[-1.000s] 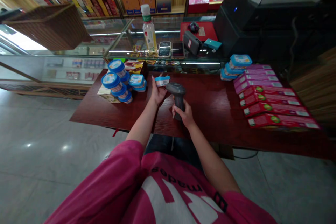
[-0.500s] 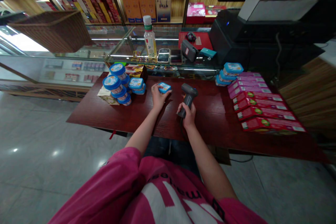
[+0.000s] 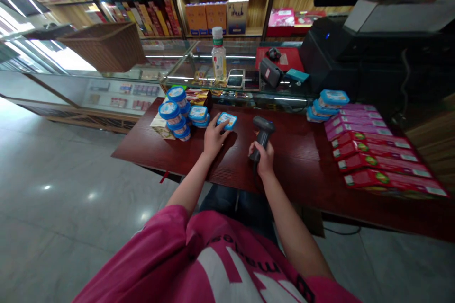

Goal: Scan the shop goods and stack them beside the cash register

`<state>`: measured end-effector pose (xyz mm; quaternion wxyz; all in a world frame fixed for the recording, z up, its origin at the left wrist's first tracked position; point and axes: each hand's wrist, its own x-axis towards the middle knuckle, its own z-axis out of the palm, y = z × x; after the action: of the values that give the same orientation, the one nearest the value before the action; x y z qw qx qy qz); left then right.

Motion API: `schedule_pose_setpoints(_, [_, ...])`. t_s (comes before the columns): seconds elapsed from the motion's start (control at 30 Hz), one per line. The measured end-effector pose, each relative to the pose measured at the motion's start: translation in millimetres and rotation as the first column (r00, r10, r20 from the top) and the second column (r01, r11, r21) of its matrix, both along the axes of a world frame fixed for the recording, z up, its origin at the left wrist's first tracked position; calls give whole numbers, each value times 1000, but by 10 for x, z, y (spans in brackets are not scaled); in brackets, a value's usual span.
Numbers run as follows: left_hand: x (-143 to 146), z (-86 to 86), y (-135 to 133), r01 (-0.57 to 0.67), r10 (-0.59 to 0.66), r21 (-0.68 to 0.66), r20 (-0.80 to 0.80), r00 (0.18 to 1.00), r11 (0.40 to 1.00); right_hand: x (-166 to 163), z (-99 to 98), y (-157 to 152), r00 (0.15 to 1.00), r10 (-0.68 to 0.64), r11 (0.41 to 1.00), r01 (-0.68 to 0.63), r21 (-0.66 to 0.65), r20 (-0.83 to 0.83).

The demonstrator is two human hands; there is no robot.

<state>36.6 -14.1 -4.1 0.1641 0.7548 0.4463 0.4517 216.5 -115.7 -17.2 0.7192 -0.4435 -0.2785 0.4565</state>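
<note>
My right hand [image 3: 264, 155] is wrapped round the handle of a dark grey barcode scanner [image 3: 262, 133], its head raised above the brown table. My left hand [image 3: 213, 138] holds a small tub [image 3: 229, 117] with a blue-rimmed, printed lid at its near left side. One finger lies over the lid and the thumb is along the near edge; the fingertips under the rim are hidden. Just left of it stand similar rectangular tubs [image 3: 198, 113], stacked. Beyond these are round blue-lidded tubs [image 3: 169, 111] in stacks.
Several red boxes [image 3: 384, 161] and purple boxes [image 3: 360, 118] line the table's right side, beside stacked blue-lidded tubs [image 3: 333, 98]. On the glass counter behind stand a bottle [image 3: 219, 59], a phone [image 3: 235, 78] and a dark device [image 3: 270, 73]. A wicker basket [image 3: 106, 47] is at left.
The view has shifted, so the surroundings sit further right. My left hand has moved toward the tub's near left side, its index finger now over the lid. The right hand keeps the scanner.
</note>
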Motion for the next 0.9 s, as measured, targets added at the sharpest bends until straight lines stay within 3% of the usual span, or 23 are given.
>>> schedule_pose_setpoints(0.13, [-272, 310, 49, -129, 125, 123, 35, 992, 984, -5, 35, -14, 1000, 4, 1000, -4, -16, -7])
schedule_pose_setpoints(0.27, [-463, 491, 171, -248, 234, 128, 118, 965, 960, -12, 53, -28, 1000, 4, 1000, -5, -12, -18])
schedule_pose_setpoints(0.47, [-484, 400, 290, -293, 271, 104, 184, 945, 950, -17, 59, -42, 1000, 15, 1000, -15, -10, -23])
schedule_pose_setpoints(0.7, [-386, 313, 264, -306, 286, 158, 140, 948, 939, -13, 67, -49, 1000, -3, 1000, 3, -27, -3])
schedule_pose_setpoints(0.9, [-335, 252, 250, -327, 305, 117, 174, 936, 938, -19, 98, -69, 1000, 20, 1000, -20, -7, 11])
